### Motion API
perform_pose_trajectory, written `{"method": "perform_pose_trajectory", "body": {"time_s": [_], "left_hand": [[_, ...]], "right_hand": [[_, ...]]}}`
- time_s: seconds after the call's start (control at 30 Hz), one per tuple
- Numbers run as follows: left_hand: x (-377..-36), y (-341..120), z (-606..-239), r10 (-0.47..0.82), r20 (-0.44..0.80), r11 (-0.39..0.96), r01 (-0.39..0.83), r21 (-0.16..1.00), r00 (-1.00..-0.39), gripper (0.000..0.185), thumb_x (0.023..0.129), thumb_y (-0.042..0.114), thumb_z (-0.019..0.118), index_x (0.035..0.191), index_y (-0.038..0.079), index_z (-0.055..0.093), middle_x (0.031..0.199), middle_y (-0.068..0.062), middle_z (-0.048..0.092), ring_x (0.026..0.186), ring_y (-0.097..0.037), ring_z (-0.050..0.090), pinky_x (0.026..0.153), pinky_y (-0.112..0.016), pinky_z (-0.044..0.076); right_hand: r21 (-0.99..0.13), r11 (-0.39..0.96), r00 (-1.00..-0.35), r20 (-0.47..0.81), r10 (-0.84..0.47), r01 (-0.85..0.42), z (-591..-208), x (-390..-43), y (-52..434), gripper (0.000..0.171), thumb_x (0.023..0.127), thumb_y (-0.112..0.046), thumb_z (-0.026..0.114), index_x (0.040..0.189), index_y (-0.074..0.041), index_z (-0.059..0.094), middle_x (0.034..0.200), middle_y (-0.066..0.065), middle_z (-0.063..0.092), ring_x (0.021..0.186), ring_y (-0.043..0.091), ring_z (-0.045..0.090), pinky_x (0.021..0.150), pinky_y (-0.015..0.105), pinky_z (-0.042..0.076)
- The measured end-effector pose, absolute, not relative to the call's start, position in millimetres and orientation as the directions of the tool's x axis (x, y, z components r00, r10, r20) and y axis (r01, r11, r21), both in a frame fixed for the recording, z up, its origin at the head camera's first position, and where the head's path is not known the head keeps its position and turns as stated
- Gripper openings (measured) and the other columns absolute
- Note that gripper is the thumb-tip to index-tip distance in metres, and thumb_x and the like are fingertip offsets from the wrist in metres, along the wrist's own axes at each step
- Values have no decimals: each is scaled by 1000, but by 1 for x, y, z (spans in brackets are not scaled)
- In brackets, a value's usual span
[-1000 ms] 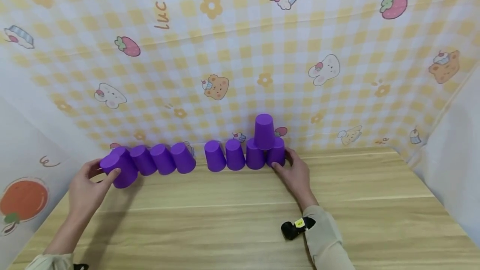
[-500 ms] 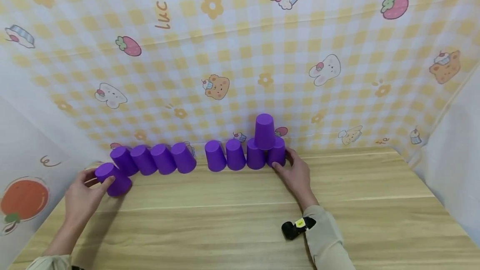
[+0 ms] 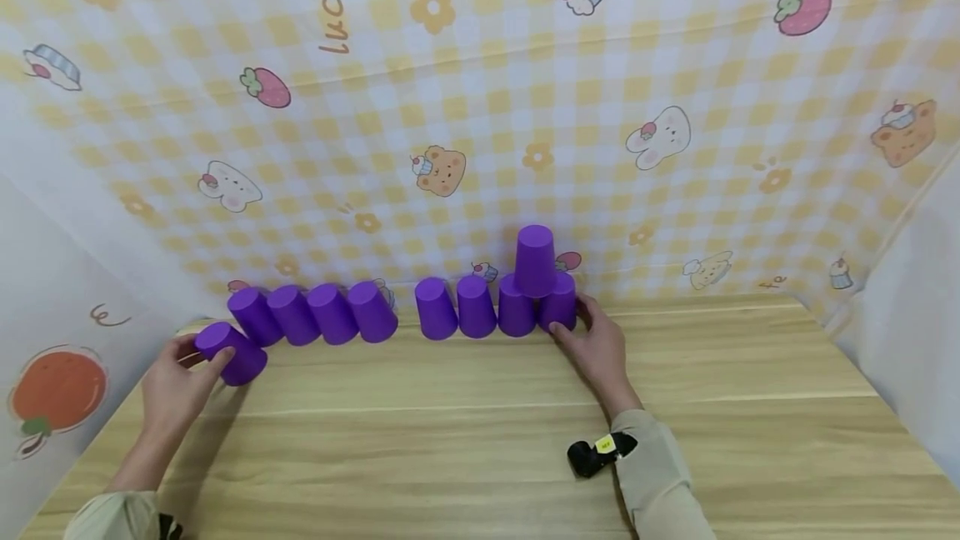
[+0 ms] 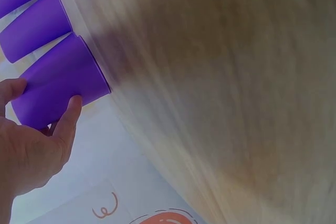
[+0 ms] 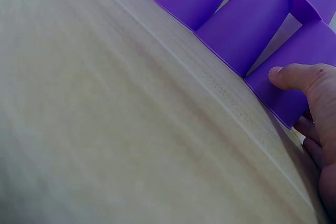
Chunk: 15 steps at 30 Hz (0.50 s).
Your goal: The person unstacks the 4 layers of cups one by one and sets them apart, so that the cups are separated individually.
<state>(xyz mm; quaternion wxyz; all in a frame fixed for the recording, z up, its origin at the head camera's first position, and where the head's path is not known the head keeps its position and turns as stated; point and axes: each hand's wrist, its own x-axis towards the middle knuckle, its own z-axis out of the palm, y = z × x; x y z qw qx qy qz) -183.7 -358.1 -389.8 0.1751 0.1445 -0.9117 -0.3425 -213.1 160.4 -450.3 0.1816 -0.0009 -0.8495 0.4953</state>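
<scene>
At the left end of the row, my left hand (image 3: pixel 174 386) grips an upside-down purple cup (image 3: pixel 238 361), thumb on its near side. This cup sits slightly in front of the leftmost row cup (image 3: pixel 255 317); in the left wrist view its rim is at or close to the tabletop, contact unclear. My right hand (image 3: pixel 600 348) holds the rightmost bottom cup (image 3: pixel 557 311), the thumb (image 5: pixel 291 77) lying across its front and the other fingers partly hidden behind. Another upside-down cup (image 3: pixel 535 261) rests on top, bridging that cup and its left neighbour (image 3: pixel 516 315).
Several more upside-down purple cups, such as one cup (image 3: pixel 372 312) and another (image 3: pixel 437 309), stand in line along the back, with a gap between those two. A checked cloth (image 3: pixel 480 90) hangs behind the wooden table (image 3: pixel 420 457).
The left hand has lowered its cup and brought it leftward and nearer, uncovering the leftmost row cup. The right hand keeps its hold. The head view has shifted slightly.
</scene>
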Motion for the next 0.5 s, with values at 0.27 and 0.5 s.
{"method": "perform_pose_trajectory", "body": {"time_s": [0.27, 0.5], "left_hand": [[-185, -352, -389, -389, 246, 728, -132, 673, -888, 59, 87, 26, 63, 128, -12, 42, 116, -33, 53, 97, -35, 53, 69, -16, 33], [-183, -352, -388, -408, 214, 706, -158, 690, -888, 71, 87, 23, 62, 138, -11, 25, 119, -36, 50, 104, -42, 50, 88, -36, 40]], "right_hand": [[-849, 503, -938, 291, 187, -163, -448, -213, 162, 60, 79, -20, 75, 131, -2, 48, 126, 18, 55, 113, 30, 54, 98, 39, 41], [-847, 507, -938, 290, 188, -160, -448, -213, 162, 61, 79, -20, 75, 131, -3, 49, 125, 18, 56, 112, 30, 55, 97, 40, 41]]}}
